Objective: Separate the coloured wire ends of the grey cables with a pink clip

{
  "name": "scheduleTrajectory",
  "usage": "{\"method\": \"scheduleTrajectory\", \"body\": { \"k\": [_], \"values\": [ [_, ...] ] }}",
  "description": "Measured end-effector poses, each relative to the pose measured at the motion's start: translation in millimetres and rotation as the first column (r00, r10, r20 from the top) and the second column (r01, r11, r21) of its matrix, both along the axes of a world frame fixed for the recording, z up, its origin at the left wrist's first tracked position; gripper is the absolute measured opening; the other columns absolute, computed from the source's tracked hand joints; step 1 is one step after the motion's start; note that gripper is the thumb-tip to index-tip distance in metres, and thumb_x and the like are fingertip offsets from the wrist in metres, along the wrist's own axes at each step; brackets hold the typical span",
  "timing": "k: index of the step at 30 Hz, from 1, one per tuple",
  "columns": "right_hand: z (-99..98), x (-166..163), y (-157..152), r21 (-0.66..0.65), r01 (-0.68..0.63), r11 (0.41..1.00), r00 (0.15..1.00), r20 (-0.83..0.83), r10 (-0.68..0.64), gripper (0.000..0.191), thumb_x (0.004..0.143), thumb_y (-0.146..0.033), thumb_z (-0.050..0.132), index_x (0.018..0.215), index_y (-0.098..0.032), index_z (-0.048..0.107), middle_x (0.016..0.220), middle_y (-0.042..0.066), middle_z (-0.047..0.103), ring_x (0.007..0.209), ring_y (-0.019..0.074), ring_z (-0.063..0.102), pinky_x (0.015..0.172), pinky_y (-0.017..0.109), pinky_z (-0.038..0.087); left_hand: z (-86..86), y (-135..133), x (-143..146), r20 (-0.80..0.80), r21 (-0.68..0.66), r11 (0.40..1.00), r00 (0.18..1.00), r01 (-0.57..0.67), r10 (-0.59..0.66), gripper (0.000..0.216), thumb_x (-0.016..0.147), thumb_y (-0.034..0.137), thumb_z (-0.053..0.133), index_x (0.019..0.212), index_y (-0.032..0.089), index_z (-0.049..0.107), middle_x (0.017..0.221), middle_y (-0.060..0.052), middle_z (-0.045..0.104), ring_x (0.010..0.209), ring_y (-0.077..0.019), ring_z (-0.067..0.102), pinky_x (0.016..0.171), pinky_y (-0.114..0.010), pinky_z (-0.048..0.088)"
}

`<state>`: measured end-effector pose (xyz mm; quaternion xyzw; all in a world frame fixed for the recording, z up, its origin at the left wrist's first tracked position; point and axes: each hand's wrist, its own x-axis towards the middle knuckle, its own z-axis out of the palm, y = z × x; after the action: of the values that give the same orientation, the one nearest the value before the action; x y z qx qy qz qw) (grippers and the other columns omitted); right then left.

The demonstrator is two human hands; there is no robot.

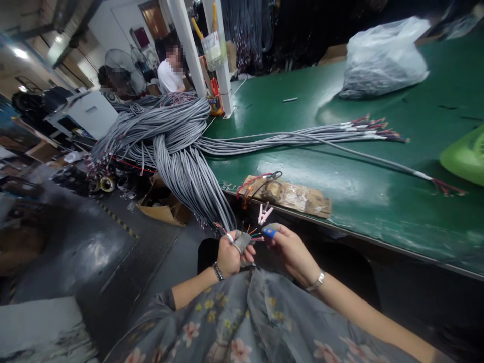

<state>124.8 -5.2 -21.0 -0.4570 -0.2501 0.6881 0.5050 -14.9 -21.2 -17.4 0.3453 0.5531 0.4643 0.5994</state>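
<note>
My left hand (233, 254) is closed around the end of a grey cable (212, 206), whose coloured wire ends (251, 231) fan out above my fist. That cable belongs to a thick bundle of grey cables (166, 136) hanging off the green table's (340, 201) left edge. My right hand (291, 249) is pinched beside the wire ends, with a blue cover (269, 232) on one fingertip touching them. A pink clip (264, 214) hangs at the table edge just above both hands.
More grey cables (302, 135) with coloured ends lie across the table. A worn cardboard pad (291, 195) sits at its front edge. A clear plastic bag (383, 58) lies at the back right, a green object (465, 156) at the far right. Two people sit behind the bundle.
</note>
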Motion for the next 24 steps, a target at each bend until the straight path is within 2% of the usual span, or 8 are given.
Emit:
{"method": "scheduleTrajectory", "body": {
  "k": [3, 7, 10, 13, 16, 20, 24],
  "values": [
    [-5.3, 5, 6, -0.055, 0.002, 0.998, 0.995, -0.097, -0.007, 0.036, 0.049, -0.044, 0.084, 0.057, -0.019, 0.060, 0.050, -0.006, 0.049, 0.048, 0.0083, 0.040, 0.050, 0.024, 0.035, 2.6, -1, -2, 0.034, 0.001, 1.000, 0.999, 0.026, -0.026, 0.049, 0.059, 0.060, 0.070, 0.057, 0.015, 0.053, 0.046, -0.003, 0.061, 0.030, -0.0084, 0.050, 0.030, -0.017, 0.024],
    [-8.5, 5, 19, -0.081, -0.100, 0.992, 0.981, -0.172, 0.085, 0.044, 0.053, -0.057, 0.079, 0.067, -0.018, 0.066, 0.063, 0.001, 0.060, 0.055, 0.0114, 0.049, 0.053, 0.026, 0.040, 11.8, 2, -2, 0.092, -0.007, 0.989, 0.985, 0.150, -0.149, 0.051, 0.056, 0.061, 0.072, 0.056, 0.014, 0.054, 0.045, -0.004, 0.061, 0.030, -0.0087, 0.049, 0.030, -0.017, 0.025],
    [-4.7, 1, 28, 0.001, -0.162, 0.987, 0.973, -0.166, 0.160, 0.049, 0.056, -0.063, 0.075, 0.074, -0.018, 0.068, 0.069, 0.002, 0.063, 0.057, 0.0122, 0.051, 0.052, 0.026, 0.040, 20.2, 7, 2, 0.147, -0.032, 0.971, 0.962, 0.235, -0.228, 0.051, 0.052, 0.061, 0.075, 0.054, 0.014, 0.054, 0.044, -0.004, 0.060, 0.028, -0.0088, 0.048, 0.029, -0.017, 0.025],
    [1.8, -2, 33, 0.096, -0.174, 0.980, 0.979, -0.090, 0.182, 0.050, 0.062, -0.067, 0.068, 0.069, -0.018, 0.066, 0.064, 0.001, 0.060, 0.054, 0.0122, 0.048, 0.048, 0.025, 0.038, 25.5, 13, 6, 0.166, -0.041, 0.961, 0.950, 0.274, -0.264, 0.049, 0.053, 0.058, 0.075, 0.053, 0.014, 0.054, 0.043, -0.003, 0.059, 0.028, -0.0087, 0.048, 0.029, -0.017, 0.025],
    [5.7, -2, 34, 0.112, -0.162, 0.980, 0.977, -0.121, 0.175, 0.049, 0.063, -0.067, 0.068, 0.065, -0.018, 0.064, 0.056, -0.001, 0.056, 0.050, 0.0119, 0.047, 0.045, 0.025, 0.035, 25.5, 16, 8, 0.159, -0.049, 0.957, 0.948, 0.286, -0.275, 0.047, 0.055, 0.056, 0.074, 0.053, 0.014, 0.053, 0.043, -0.003, 0.058, 0.029, -0.0087, 0.048, 0.029, -0.018, 0.025],
    [5.3, -2, 36, 0.025, -0.128, 0.991, 0.956, -0.263, 0.130, 0.047, 0.053, -0.062, 0.078, 0.067, -0.018, 0.067, 0.056, -0.001, 0.059, 0.048, 0.0112, 0.049, 0.041, 0.024, 0.035, 18.5, 17, 8, 0.134, -0.065, 0.953, 0.949, 0.295, -0.285, 0.046, 0.056, 0.055, 0.073, 0.056, 0.014, 0.054, 0.045, -0.003, 0.060, 0.030, -0.0090, 0.049, 0.030, -0.018, 0.026],
    [3.0, -3, 38, 0.002, -0.058, 0.998, 0.952, -0.302, 0.056, 0.042, 0.052, -0.054, 0.082, 0.067, -0.017, 0.068, 0.056, -0.001, 0.061, 0.047, 0.0103, 0.050, 0.042, 0.023, 0.038, 11.7, 17, 9, 0.104, -0.079, 0.945, 0.946, 0.316, -0.308, 0.046, 0.057, 0.057, 0.073, 0.057, 0.015, 0.053, 0.046, -0.002, 0.060, 0.030, -0.0095, 0.050, 0.029, -0.018, 0.026]
  ]
}}
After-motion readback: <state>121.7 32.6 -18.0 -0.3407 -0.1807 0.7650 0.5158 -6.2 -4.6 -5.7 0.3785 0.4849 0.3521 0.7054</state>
